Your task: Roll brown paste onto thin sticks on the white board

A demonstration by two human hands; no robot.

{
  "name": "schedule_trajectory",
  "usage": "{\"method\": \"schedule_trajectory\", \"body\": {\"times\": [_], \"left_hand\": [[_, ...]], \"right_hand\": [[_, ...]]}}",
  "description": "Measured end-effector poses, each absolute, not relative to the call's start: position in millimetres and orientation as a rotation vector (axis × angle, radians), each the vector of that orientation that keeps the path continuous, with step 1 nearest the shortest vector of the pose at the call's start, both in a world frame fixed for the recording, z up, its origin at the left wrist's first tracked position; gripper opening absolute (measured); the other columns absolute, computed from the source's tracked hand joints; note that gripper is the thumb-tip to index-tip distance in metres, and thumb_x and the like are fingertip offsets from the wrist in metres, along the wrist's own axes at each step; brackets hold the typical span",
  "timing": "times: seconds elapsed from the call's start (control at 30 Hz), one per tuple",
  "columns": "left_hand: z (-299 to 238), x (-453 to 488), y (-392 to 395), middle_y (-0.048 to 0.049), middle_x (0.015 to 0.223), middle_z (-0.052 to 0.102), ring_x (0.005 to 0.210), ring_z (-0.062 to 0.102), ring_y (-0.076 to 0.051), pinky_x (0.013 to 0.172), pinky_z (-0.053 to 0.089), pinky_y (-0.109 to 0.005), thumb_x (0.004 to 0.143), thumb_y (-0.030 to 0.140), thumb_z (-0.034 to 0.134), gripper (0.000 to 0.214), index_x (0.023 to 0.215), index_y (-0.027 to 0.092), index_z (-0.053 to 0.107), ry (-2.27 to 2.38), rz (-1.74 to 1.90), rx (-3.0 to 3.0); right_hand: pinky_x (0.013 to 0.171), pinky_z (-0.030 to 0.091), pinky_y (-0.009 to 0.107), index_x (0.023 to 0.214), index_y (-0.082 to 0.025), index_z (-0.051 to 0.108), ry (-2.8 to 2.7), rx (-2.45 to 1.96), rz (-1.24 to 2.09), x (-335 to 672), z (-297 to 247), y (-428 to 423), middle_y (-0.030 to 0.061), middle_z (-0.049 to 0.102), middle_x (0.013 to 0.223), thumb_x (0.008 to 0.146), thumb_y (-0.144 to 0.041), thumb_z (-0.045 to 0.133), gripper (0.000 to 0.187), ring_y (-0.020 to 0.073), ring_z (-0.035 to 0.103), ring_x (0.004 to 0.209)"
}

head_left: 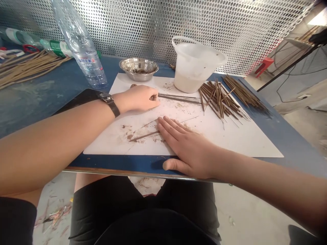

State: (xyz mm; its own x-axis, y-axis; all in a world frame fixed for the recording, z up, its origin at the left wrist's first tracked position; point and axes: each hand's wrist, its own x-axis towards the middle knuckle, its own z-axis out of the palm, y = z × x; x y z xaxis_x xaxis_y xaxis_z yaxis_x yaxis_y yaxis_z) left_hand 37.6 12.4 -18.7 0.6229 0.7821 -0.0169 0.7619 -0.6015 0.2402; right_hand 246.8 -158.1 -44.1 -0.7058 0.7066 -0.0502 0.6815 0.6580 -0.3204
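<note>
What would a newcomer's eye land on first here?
The two bare hands on the white sheet atop the blue table stand out first: the left hand, with a black wristwatch, touches the ends of a row of thin brown sticks, while the right hand lies flat beside a loose stick. Next comes the heap of brown-coated sticks at the sheet's right, with a white plastic tub of pale contents behind it.

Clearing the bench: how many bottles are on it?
3: a clear water bottle near the steel bowl, a green-labelled bottle to its left, and another beyond it; more may be hidden.
</note>
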Motion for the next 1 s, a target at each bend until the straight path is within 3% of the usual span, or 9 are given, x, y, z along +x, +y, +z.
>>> {"method": "schedule_trajectory", "body": {"times": [0.33,0.47,0.6,0.8,1.0], "left_hand": [[-17,38,13,-0.0072,0.085,0.077,0.092,0.071,-0.03,0.085,0.045,-0.036,0.094,0.048,0.063,0.029,0.101,0.024,0.077,1.307,0.133,2.602],[-17,39,11,-0.0075,0.085,0.076,0.09,0.07,-0.029,0.085,0.045,-0.037,0.093,0.048,0.063,0.029,0.101,0.023,0.077,1.309,0.127,2.609],[-19,38,12,-0.0076,0.084,0.076,0.088,0.07,-0.029,0.084,0.044,-0.037,0.093,0.048,0.064,0.028,0.099,0.024,0.076,1.305,0.129,2.618],[-17,38,11,-0.0073,0.085,0.076,0.09,0.07,-0.029,0.086,0.044,-0.038,0.092,0.047,0.066,0.026,0.099,0.023,0.076,1.287,0.135,2.616],[-17,37,9,-0.0067,0.088,0.075,0.083,0.064,-0.024,0.079,0.039,-0.035,0.099,0.046,0.061,0.027,0.096,0.021,0.07,1.259,0.133,2.631]], "right_hand": [[0.14,0.014,0.072,0.182,-0.005,0.02,-2.775,-1.111,0.413,241,-52,-109,0.0267,0.011,0.187,0.104,-0.092,0.026,0.116,0.046,0.003,0.175],[0.14,0.015,0.072,0.181,-0.002,0.016,-2.813,-1.117,0.405,254,-49,-132,0.0292,0.009,0.187,0.103,-0.093,0.031,0.121,0.0466,0.004,0.175],[0.139,0.018,0.072,0.183,-0.006,0.014,-2.834,-1.142,0.384,265,-45,-155,0.0279,0.01,0.187,0.104,-0.09,0.034,0.117,0.0464,0.007,0.175],[0.139,0.008,0.074,0.182,-0.004,0.019,-2.818,-1.174,0.371,254,-47,-125,0.0287,0.013,0.186,0.105,-0.09,0.027,0.116,0.0464,0.006,0.176],[0.138,0.004,0.076,0.181,-0.003,0.017,-2.813,-1.19,0.362,254,-47,-119,0.0292,0.01,0.186,0.105,-0.09,0.025,0.117,0.0472,0.003,0.175]]}}
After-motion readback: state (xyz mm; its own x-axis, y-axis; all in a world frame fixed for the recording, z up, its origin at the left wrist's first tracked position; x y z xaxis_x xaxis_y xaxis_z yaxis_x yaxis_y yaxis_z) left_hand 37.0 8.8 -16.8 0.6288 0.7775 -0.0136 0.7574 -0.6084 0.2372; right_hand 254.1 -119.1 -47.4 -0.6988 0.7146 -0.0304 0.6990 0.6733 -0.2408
